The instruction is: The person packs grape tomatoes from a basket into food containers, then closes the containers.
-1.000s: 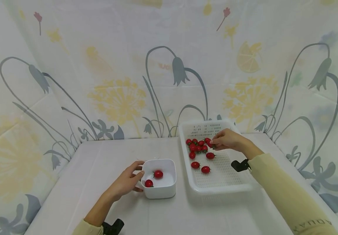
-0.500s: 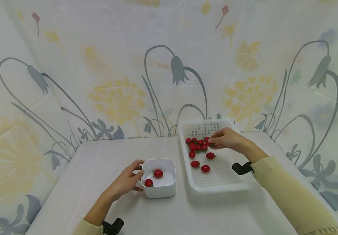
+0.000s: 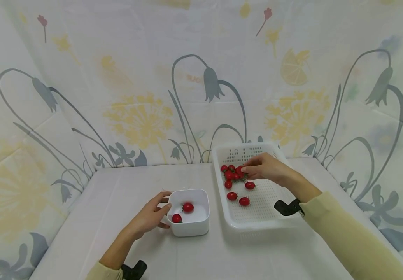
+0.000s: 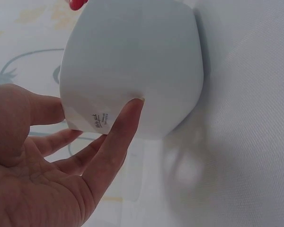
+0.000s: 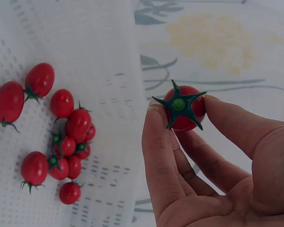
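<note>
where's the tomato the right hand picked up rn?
The tomato is pinched between the right hand's thumb and fingertips, above the far left part of the white basket, by the tomato cluster.

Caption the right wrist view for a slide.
Right hand pinches a cherry tomato by its fingertips above the white perforated basket of loose tomatoes.

White-clothed table, small white bowl, perforated white basket beside it
</note>
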A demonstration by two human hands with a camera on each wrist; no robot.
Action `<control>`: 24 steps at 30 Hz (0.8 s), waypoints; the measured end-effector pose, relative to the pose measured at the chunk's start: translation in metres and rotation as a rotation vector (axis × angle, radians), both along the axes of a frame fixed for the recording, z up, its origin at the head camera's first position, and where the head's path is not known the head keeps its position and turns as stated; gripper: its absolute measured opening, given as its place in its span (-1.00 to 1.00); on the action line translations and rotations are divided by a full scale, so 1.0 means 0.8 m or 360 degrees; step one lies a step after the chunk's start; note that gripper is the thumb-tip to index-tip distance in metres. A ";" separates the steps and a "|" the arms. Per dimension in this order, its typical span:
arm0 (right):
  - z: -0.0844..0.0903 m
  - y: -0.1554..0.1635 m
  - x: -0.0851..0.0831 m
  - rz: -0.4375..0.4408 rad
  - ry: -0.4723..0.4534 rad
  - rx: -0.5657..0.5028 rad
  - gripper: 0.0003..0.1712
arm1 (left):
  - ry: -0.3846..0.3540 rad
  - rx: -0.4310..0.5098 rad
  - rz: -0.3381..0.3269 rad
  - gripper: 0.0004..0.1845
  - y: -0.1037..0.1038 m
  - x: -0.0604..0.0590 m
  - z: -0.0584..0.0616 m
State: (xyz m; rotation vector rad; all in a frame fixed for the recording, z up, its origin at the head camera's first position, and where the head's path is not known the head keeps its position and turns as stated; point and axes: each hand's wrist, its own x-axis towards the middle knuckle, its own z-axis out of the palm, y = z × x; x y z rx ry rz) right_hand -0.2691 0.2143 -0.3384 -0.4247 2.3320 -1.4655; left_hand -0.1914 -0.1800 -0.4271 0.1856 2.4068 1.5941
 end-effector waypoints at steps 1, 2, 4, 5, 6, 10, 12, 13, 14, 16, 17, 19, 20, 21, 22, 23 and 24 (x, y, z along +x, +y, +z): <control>0.001 -0.002 0.002 0.0004 0.0000 -0.0008 -0.53 | 0.0002 -0.0003 0.0001 -0.53 0.000 0.000 0.000; 0.002 -0.005 0.004 0.0019 0.0009 -0.0010 -0.53 | 0.0003 -0.0004 0.0004 -0.53 0.001 0.001 0.000; 0.002 -0.009 0.008 0.0036 0.0023 -0.0005 -0.56 | 0.0007 -0.0005 0.0006 -0.53 0.001 0.001 0.001; 0.002 -0.011 0.010 0.0038 0.0029 0.0002 -0.57 | 0.0005 -0.0004 0.0008 -0.53 0.001 0.001 0.001; 0.002 -0.013 0.011 0.0041 0.0030 0.0007 -0.58 | 0.0006 -0.0006 0.0011 -0.54 0.001 0.001 0.001; -0.001 -0.022 0.018 0.0048 0.0035 0.0024 -0.61 | 0.0003 -0.0010 0.0021 -0.54 0.002 0.000 0.001; -0.002 -0.028 0.021 0.0048 0.0038 0.0024 -0.62 | 0.0002 -0.0014 0.0025 -0.55 0.002 0.000 0.000; -0.003 -0.031 0.023 0.0044 0.0044 0.0024 -0.64 | 0.0012 -0.0018 0.0018 -0.55 0.002 0.000 0.000; -0.004 -0.034 0.025 0.0047 0.0050 0.0021 -0.65 | 0.0011 -0.0018 0.0020 -0.55 0.003 0.000 0.000; -0.004 -0.040 0.029 0.0042 0.0067 0.0023 -0.67 | 0.0015 -0.0020 0.0010 -0.55 0.002 -0.001 0.000; -0.004 -0.043 0.032 0.0046 0.0072 0.0009 -0.69 | 0.0023 -0.0022 0.0004 -0.55 0.002 -0.001 0.000; -0.004 -0.051 0.037 0.0063 0.0092 -0.0013 -0.71 | 0.0025 -0.0021 0.0001 -0.55 0.002 -0.001 0.000; -0.003 -0.055 0.039 0.0084 0.0106 -0.0027 -0.71 | 0.0018 -0.0019 0.0006 -0.55 0.002 -0.001 0.000; -0.003 -0.058 0.042 0.0095 0.0121 -0.0029 -0.72 | 0.0018 -0.0016 0.0007 -0.55 0.002 -0.001 0.000; -0.002 -0.063 0.044 0.0112 0.0133 -0.0036 -0.72 | 0.0018 -0.0014 0.0007 -0.55 0.002 -0.002 0.000; -0.002 -0.067 0.046 0.0122 0.0142 -0.0036 -0.73 | 0.0025 -0.0016 0.0003 -0.55 0.002 -0.002 0.000; -0.002 -0.070 0.048 0.0128 0.0154 -0.0023 -0.74 | 0.0016 -0.0013 0.0012 -0.55 0.002 -0.002 0.000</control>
